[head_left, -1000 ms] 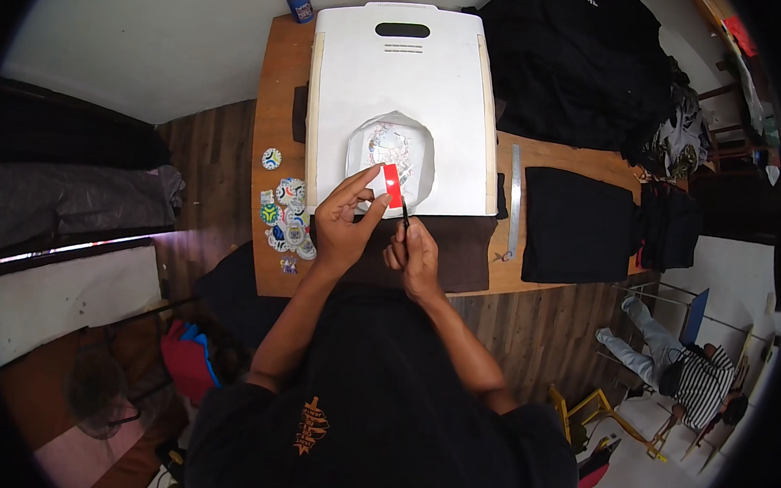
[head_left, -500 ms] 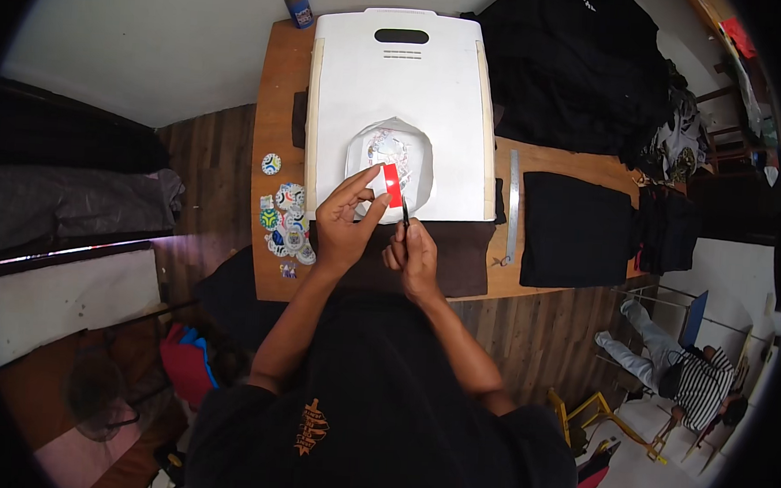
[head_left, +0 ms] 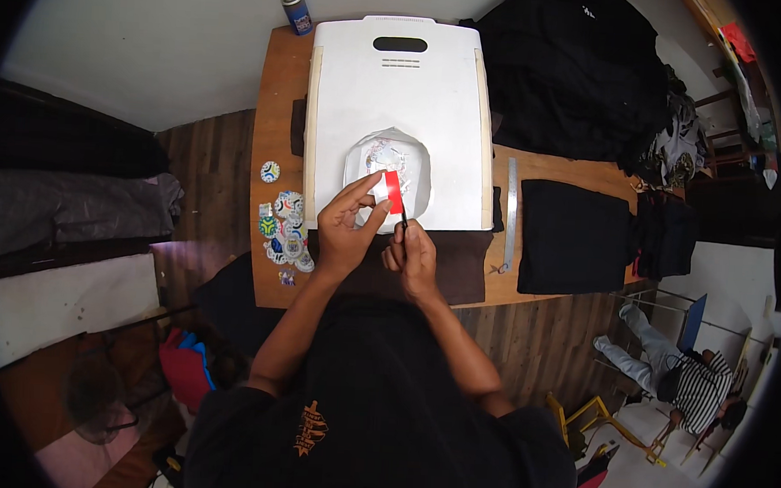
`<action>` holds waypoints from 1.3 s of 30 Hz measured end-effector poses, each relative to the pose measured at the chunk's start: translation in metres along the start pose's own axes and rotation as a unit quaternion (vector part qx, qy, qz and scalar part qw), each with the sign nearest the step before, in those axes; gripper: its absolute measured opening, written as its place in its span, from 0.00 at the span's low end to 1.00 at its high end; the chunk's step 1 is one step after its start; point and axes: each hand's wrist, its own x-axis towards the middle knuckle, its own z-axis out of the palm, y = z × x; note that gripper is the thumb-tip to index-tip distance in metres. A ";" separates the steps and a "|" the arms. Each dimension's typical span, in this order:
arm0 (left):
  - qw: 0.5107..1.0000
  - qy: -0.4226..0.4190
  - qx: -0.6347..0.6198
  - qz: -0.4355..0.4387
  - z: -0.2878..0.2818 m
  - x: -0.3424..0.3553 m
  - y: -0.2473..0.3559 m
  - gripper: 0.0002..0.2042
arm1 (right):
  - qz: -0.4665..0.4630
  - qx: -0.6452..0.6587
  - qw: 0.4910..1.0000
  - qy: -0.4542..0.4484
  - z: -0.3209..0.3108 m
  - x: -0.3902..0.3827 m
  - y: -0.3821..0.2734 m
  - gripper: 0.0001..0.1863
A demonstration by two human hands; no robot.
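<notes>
Between the thumb and fingers of my left hand (head_left: 342,233) is a small red-and-white strip (head_left: 394,193), held up over a round hollow (head_left: 422,175) in a white board. My right hand (head_left: 416,261) is closed around dark-handled scissors (head_left: 404,216), whose blades lie along the strip's right edge. Whether the blades are open or closed there is too small to tell. Paper or film scraps (head_left: 385,154) lie in the hollow, partly hidden behind the strip and my left fingers. Dark brown cloth (head_left: 460,270) lies under my wrists, along the near side of the board.
Round coloured patches (head_left: 287,230) lie piled at the table's left, with one patch (head_left: 271,171) apart. A spray can (head_left: 297,11) stands at the back left. Rightward are a metal ruler (head_left: 511,215), folded black cloth (head_left: 572,240) and a black garment heap (head_left: 576,77). A person (head_left: 696,388) is at far right.
The board and table sit slightly lower in the view. Both hands keep their hold on the strip and the scissors, with hardly any movement.
</notes>
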 end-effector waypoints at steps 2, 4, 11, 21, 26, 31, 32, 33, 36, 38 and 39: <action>1.000 -0.001 0.002 -0.001 -0.001 0.000 0.000 0.23 | 0.001 -0.001 1.000 0.002 0.000 0.000 0.000 0.19; 1.000 0.001 0.005 -0.003 -0.001 -0.001 -0.001 0.23 | 0.001 -0.002 1.000 0.004 0.001 0.000 0.000 0.19; 1.000 -0.004 0.000 0.011 -0.002 -0.001 -0.004 0.23 | -0.010 -0.003 1.000 0.000 0.000 0.000 0.005 0.19; 1.000 0.004 -0.002 0.015 -0.002 -0.003 -0.003 0.23 | 0.003 0.009 1.000 0.013 0.007 -0.001 0.001 0.19; 1.000 0.006 -0.007 0.011 -0.002 -0.003 -0.002 0.23 | -0.006 0.011 1.000 0.003 0.004 -0.001 0.004 0.20; 1.000 0.003 -0.012 0.006 -0.002 -0.003 -0.002 0.23 | -0.008 0.015 1.000 -0.001 0.005 0.000 0.003 0.20; 1.000 0.003 -0.012 0.005 -0.002 -0.003 -0.002 0.23 | -0.009 0.015 1.000 -0.001 0.005 0.000 0.002 0.20; 1.000 0.002 -0.014 0.003 -0.001 -0.003 -0.001 0.23 | -0.009 0.015 1.000 0.000 0.005 0.000 0.001 0.20; 1.000 0.000 -0.014 0.000 -0.001 -0.003 0.000 0.23 | -0.015 0.003 1.000 0.010 0.005 0.001 0.002 0.20; 1.000 -0.001 -0.012 0.000 -0.001 -0.003 -0.001 0.23 | -0.012 0.004 1.000 0.011 0.006 0.001 0.001 0.19; 1.000 0.000 -0.014 0.002 0.000 -0.003 0.000 0.23 | -0.009 0.005 1.000 0.012 0.007 0.001 0.000 0.19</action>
